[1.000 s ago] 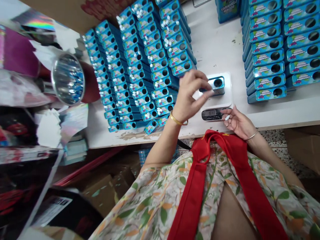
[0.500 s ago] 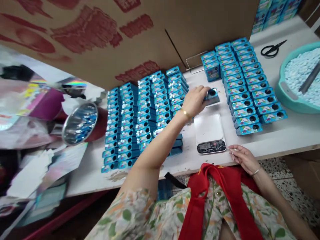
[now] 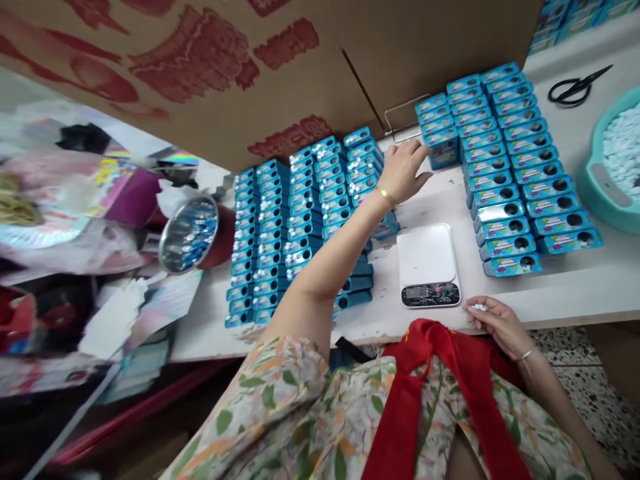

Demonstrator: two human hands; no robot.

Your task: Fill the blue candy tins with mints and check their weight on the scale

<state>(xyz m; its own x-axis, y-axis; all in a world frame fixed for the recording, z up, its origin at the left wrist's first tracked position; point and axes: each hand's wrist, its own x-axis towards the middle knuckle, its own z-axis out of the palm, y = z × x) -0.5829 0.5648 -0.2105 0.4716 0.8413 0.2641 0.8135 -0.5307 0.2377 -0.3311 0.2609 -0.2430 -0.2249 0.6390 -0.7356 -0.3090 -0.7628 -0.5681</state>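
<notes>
My left hand (image 3: 406, 170) is stretched out above the table with its fingers apart and nothing in them. Its fingertips are close to the nearest blue box (image 3: 443, 148) of a short row at the back. Under the left wrist, another blue box (image 3: 386, 228) is partly hidden by the arm. My right hand (image 3: 493, 319) stays low at the table's front edge, its fingers closed around a few small white pellets (image 3: 480, 307). Between the hands lies a white kitchen scale (image 3: 427, 257) with a black display panel and nothing on its plate.
Rows of blue boxes with round holes (image 3: 503, 180) stand at right. More rows, many topped with white pellets, (image 3: 300, 207) stand left. A teal basin (image 3: 595, 180) of pellets, black scissors (image 3: 570, 92), a metal bowl (image 3: 173, 243) and a large cardboard box (image 3: 310, 73) surround them.
My left hand has let go of the blue box it held above the scale and is now open near the back row. The right hand has hardly moved. The view has shifted slightly.
</notes>
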